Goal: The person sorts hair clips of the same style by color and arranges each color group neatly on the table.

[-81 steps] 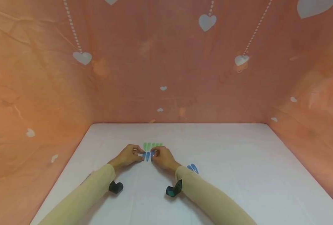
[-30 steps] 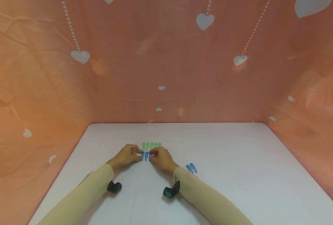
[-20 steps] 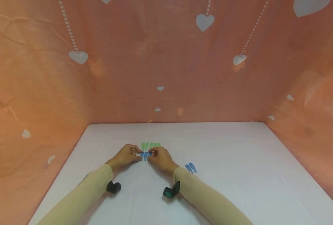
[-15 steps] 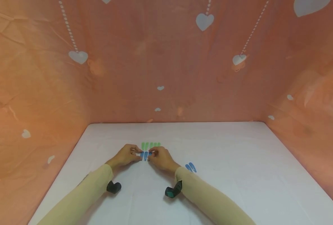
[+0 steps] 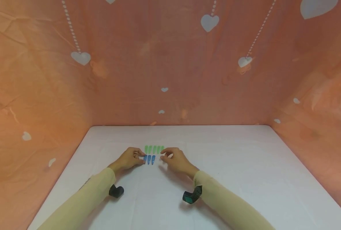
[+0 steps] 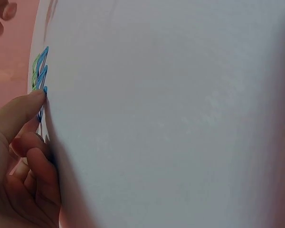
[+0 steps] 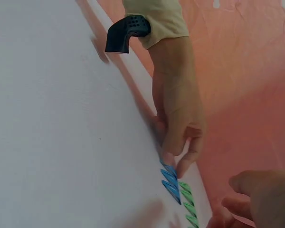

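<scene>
On the white table, three blue snap hair clips lie side by side in a short row. Just behind them is a row of several green snap hair clips. My left hand pinches the leftmost blue hair clip by its two ends, between thumb and forefinger. My right hand hovers to the right of the rows, thumb and forefinger apart, holding nothing. Its fingertips appear at the lower right of the right wrist view.
A white tabletop spreads around the hands. An orange-pink cloth printed with hearts encloses its back and sides. Each sleeve carries a black wrist camera.
My right hand has let go of the third blue hair clip and moved right, leaving it in the row. Its arm now covers two loose blue clips seen earlier. My left hand stays put.
</scene>
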`<state>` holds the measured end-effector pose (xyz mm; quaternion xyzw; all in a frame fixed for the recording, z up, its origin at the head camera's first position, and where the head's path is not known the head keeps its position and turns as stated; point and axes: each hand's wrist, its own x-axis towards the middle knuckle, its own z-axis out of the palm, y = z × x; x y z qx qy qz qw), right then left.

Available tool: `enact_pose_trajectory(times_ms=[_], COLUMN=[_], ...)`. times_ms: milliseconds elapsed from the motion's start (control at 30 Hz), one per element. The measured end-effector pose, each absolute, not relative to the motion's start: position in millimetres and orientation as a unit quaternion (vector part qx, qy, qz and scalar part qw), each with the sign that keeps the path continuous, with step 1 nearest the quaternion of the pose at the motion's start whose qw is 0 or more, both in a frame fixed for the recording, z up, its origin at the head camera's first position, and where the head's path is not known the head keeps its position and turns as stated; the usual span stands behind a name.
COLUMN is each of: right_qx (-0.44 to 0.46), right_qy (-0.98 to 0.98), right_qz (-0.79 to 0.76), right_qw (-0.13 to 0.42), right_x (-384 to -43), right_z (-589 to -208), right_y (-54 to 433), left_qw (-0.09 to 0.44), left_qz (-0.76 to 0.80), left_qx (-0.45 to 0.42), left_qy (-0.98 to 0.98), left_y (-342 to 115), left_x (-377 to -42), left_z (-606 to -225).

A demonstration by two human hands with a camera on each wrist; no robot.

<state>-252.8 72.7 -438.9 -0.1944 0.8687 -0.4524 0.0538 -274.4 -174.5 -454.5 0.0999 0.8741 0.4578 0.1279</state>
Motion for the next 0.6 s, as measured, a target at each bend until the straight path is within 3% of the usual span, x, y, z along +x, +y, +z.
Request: enact_pose_trajectory(times_ms=[600], right_qx=[-0.231], right_qy=[0.866], right_qz=[-0.441], right_qw=[0.044], right_x=[-233], right_z=[-431], right_y=[120], left_qw=[0.122], left_qz=[0.456], left_qx=[0.108], left_qy=[0.875], left_y=[-172], left_x=[-274], left_z=[-458])
